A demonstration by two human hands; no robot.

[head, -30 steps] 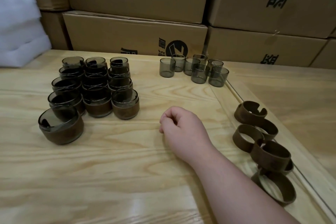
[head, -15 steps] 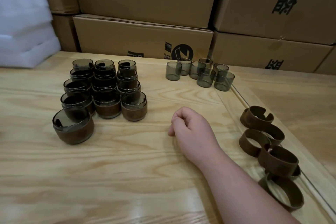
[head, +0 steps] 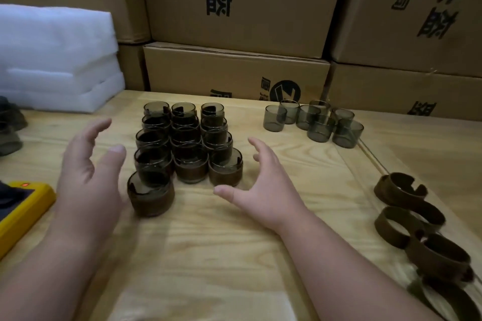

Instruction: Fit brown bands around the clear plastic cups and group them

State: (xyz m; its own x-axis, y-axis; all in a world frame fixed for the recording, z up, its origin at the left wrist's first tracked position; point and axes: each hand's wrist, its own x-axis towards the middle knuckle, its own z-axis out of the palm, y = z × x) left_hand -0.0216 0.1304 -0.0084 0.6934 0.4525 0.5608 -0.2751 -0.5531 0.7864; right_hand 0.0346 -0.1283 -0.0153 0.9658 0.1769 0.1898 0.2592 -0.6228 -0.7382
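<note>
Spread wide, holding nothing: left hand (head: 88, 177) and right hand (head: 263, 187), flanking the block of brown-banded clear plastic cups (head: 187, 148) on the pale wooden table (head: 234, 255). Loose brown bands (head: 414, 227) lying far right.

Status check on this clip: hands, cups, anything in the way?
Left hand, right hand open, flanking banded cups. Bare cups, loose bands wait right. Nothing blocking.

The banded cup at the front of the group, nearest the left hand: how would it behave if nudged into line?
The front banded cup looks squat and wide, so it would probably slide on the wooden table rather than tip. Being thin clear plastic, it is likely light. Its brown band seems split, so it might shift if pushed.
</note>
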